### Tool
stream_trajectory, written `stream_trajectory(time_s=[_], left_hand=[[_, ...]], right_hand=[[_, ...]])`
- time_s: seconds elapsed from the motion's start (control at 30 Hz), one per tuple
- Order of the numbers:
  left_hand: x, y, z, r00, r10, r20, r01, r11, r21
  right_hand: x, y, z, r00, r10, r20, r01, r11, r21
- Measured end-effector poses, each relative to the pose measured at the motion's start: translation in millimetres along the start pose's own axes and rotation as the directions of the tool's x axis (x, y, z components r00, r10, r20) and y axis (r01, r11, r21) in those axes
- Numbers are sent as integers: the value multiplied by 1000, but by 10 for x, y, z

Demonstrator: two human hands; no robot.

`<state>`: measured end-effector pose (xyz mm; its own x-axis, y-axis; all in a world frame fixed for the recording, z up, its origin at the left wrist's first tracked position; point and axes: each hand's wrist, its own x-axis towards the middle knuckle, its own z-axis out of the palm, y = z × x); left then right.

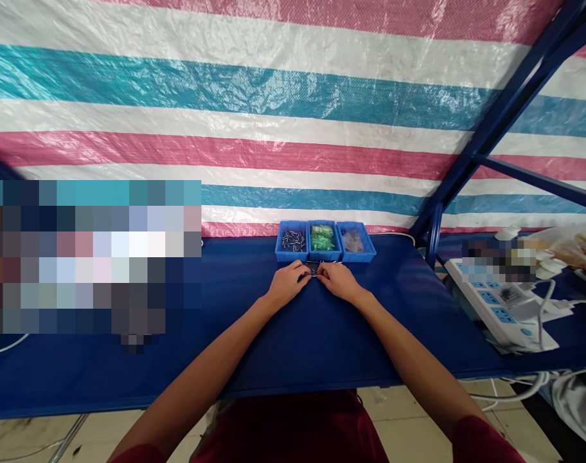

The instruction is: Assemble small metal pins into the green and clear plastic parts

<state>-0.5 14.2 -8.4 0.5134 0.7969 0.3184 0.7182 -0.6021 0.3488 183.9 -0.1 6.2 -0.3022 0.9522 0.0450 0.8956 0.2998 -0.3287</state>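
My left hand (288,283) and my right hand (340,280) meet close together over the blue tabletop, just in front of three small blue bins. Both have their fingers curled and thumbs pressed in. Small thin pieces show between the fingertips, too tiny to name. The left bin (292,256) holds slim metallic pieces. Green pieces, seemingly in clear plastic, fill the middle bin (326,255). In the right bin (356,258) lie pale, translucent pieces.
A white power strip (498,308) with plugs and cables lies on the right. Beyond it rests a clear plastic bag (570,243). A blue metal frame (486,122) slants up there. Striped sheeting (254,122) hangs behind the table (317,347). The left side is pixelated.
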Motion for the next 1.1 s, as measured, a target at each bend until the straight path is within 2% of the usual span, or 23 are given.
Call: stream_trajectory(time_s=[0.6, 0.93, 1.1], left_hand=[[-1, -14, -18, 997, 36, -73, -43, 994, -99], [1, 12, -84, 971, -71, -228, 23, 978, -206], [-2, 20, -121, 955, -91, -281, 13, 963, -270]], right_hand=[[-11, -1, 7, 983, -102, -151, 120, 986, 112], [-16, 5, -16, 956, -44, -291, 97, 980, 173], [-28, -10, -48, 934, -31, -355, 117, 967, 224]])
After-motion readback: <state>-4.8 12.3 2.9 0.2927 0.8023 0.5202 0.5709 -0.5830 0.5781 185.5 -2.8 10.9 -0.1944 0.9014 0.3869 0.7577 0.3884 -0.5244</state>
